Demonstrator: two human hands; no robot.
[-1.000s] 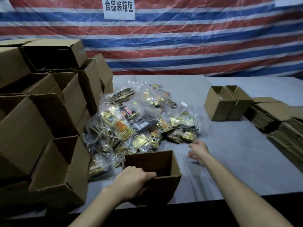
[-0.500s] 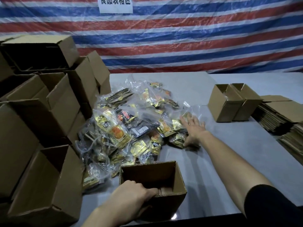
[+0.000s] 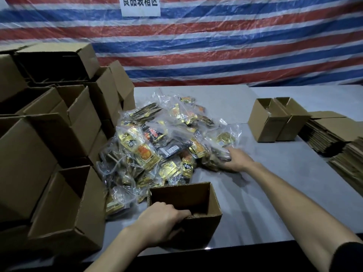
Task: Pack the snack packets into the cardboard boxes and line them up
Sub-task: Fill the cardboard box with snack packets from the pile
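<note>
Head view: the left hand (image 3: 163, 218) curls over the near left rim of an open cardboard box (image 3: 198, 230) at the table's (image 3: 275, 185) front edge, thumb outside and fingertips hooked inside. The right arm stretches forward, and the right hand (image 3: 238, 160) lies palm down at the right edge of the snack packets (image 3: 157, 146). Its fingers are bent into the plastic, apparently closing on a packet, though the wrap hides the fingertips.

Inside the held box only its cardboard bottom shows. The packets lie heaped in clear bags just behind it. Two small open boxes (image 3: 275, 122) stand side by side, touching, far right, beside flattened cartons (image 3: 334, 134). Stacked open cartons (image 3: 59, 138) fill the left.

The packets are gold, black and orange. One black packet bears a barcode (image 3: 172, 149), its print too small to read. A white sign (image 3: 140, 6) on the striped tarp (image 3: 235, 46) reads 食品装箱区, its top cropped.
</note>
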